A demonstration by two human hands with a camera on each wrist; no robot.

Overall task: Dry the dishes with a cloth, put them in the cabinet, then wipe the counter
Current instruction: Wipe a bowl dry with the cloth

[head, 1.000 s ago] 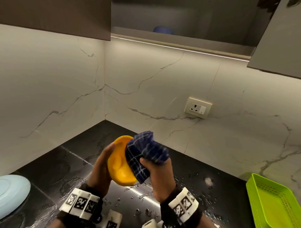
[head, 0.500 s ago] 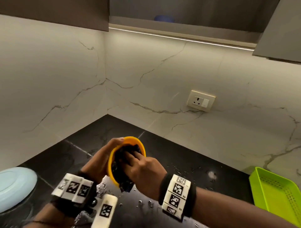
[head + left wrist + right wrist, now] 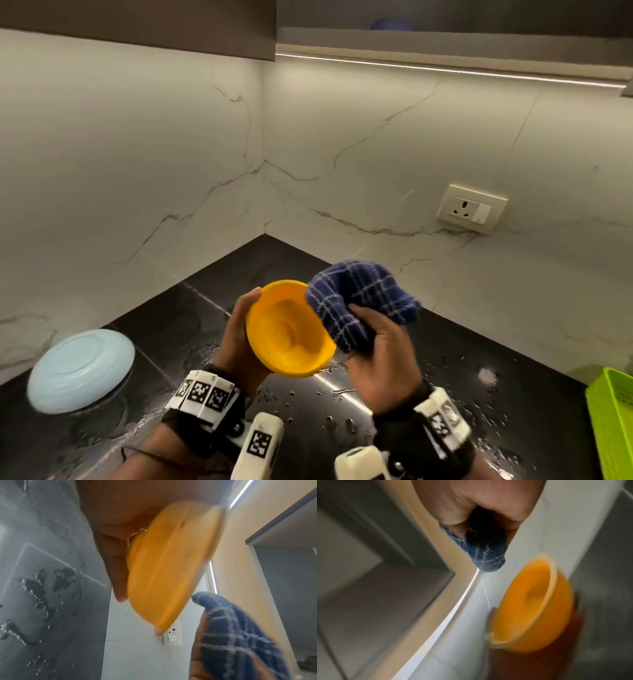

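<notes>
Two hands work above the wet black table (image 3: 445,394). The left hand (image 3: 239,339) cups a smooth, round orange bowl (image 3: 289,337) from behind, fingers curled round its back, its hollow showing nothing inside. Just beside its rim, the right hand (image 3: 380,359) has its fingers clamped on a bunched blue checked cloth (image 3: 363,298) of woven texture. Farther left, a pale blue plate (image 3: 80,370) lies upside down on the table. At the right edge sits a perforated lime-green tray (image 3: 613,418). Above, a blue dish (image 3: 390,24) rests in the cabinet (image 3: 479,20).
</notes>
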